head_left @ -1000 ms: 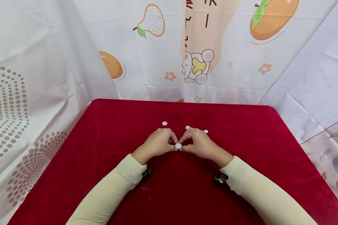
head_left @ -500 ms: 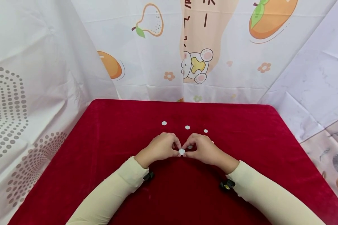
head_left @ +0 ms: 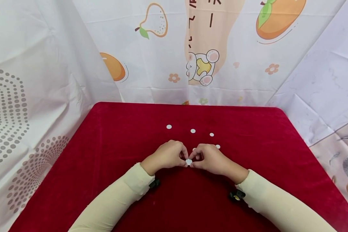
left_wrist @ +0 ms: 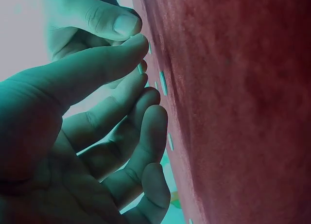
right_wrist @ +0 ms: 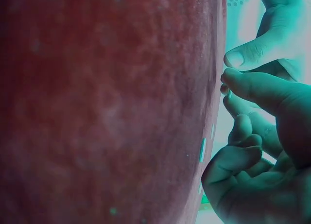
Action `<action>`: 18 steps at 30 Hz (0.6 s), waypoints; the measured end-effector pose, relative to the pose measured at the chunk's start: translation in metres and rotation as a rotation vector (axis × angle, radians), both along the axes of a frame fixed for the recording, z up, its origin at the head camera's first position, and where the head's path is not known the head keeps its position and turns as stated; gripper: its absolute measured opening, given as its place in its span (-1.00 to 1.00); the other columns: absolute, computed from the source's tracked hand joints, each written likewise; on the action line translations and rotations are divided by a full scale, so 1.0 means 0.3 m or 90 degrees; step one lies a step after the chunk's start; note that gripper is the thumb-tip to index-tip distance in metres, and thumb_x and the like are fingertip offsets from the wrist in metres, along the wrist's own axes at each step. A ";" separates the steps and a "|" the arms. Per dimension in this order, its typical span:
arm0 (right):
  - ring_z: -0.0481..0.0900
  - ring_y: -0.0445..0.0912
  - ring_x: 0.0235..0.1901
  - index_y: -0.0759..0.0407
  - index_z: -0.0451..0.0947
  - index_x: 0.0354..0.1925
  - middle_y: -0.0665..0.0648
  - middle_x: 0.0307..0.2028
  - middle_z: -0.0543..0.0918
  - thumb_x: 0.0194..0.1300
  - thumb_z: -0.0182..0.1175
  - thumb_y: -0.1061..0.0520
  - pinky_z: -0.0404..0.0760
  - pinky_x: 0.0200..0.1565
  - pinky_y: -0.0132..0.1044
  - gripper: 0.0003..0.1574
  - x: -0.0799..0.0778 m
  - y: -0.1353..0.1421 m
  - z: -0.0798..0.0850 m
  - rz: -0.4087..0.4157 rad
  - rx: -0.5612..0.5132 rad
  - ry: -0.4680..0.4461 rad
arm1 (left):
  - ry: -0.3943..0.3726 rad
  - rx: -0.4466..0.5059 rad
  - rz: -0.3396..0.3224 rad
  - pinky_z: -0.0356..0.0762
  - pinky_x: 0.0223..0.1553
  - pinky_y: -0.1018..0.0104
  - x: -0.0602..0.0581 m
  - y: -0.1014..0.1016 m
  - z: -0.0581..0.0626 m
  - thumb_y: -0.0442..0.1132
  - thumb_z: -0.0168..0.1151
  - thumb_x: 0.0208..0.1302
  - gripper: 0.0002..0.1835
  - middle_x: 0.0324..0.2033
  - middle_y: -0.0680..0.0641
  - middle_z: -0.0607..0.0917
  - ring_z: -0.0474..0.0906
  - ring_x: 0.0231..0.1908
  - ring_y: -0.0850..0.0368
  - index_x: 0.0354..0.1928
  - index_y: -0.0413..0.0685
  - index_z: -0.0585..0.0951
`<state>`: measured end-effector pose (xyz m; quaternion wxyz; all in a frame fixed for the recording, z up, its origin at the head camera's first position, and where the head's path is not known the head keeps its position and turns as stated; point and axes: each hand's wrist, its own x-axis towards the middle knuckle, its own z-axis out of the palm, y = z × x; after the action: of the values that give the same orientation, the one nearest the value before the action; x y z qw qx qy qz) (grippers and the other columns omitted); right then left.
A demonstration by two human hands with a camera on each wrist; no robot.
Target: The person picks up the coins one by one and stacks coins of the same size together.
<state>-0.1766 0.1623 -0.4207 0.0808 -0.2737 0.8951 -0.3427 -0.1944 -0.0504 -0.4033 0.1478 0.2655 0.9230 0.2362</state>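
A small round white disc (head_left: 188,162) is pinched at its edges between the thumbs and index fingers of both hands, which meet over the table. My left hand (head_left: 170,155) grips its left side and my right hand (head_left: 213,158) its right side. In the left wrist view a thin edge of the disc (left_wrist: 141,68) shows between thumb and index finger. Just beyond the right hand lie two more white discs, one (head_left: 218,146) past its knuckles and one (head_left: 194,149) partly hidden behind its fingers.
Farther back, three white discs lie in a slanting row: a left one (head_left: 169,126), a middle one (head_left: 192,131) and a right one (head_left: 211,134). Red velvety cloth (head_left: 127,129) covers the table. A printed curtain (head_left: 150,71) hangs behind its far edge.
Both hands have moved toward the body and slightly right, the disc pinched between them. Two discs beside the right hand, hidden a second ago, have come into sight.
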 end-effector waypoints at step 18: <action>0.28 -0.30 -0.67 -0.08 0.77 -0.26 -0.10 -0.71 0.40 0.13 0.58 0.12 0.34 -0.52 -0.43 -0.80 0.001 -0.006 -0.021 0.003 0.016 -0.067 | -0.007 -0.034 -0.022 0.55 -0.41 0.33 0.002 0.007 -0.023 -0.14 0.63 0.06 -0.84 -0.48 0.29 0.66 0.55 -0.43 0.32 -0.45 0.26 0.76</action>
<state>-0.1764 0.1604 -0.4271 0.1320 -0.2566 0.8932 -0.3449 -0.1937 -0.0481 -0.4102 0.1641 0.2758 0.9234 0.2105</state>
